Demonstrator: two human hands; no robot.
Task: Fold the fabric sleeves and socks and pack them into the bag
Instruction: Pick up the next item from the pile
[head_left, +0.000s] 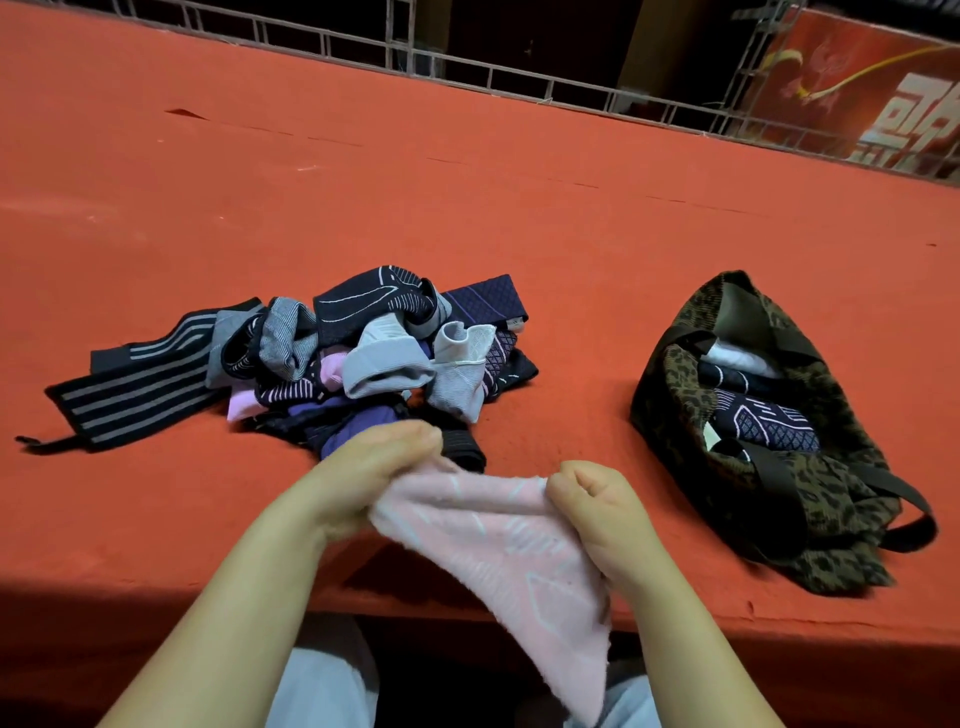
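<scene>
Your left hand (363, 473) and right hand (592, 506) each pinched top edge of pink sleeve (498, 545), stretched between them at near table (467, 197) edge, lower end hanging off. Unfolded pile (332, 353) lay just beyond hands. Leopard-print bag (810, 493) sat right, gaping, folded pieces inside.

Red table (467, 171), garment pile (363, 353), bag (831, 509)

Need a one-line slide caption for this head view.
Both hands, left hand and right hand, hold a pink sock between the unsorted pile and the open leopard-print bag.
</scene>
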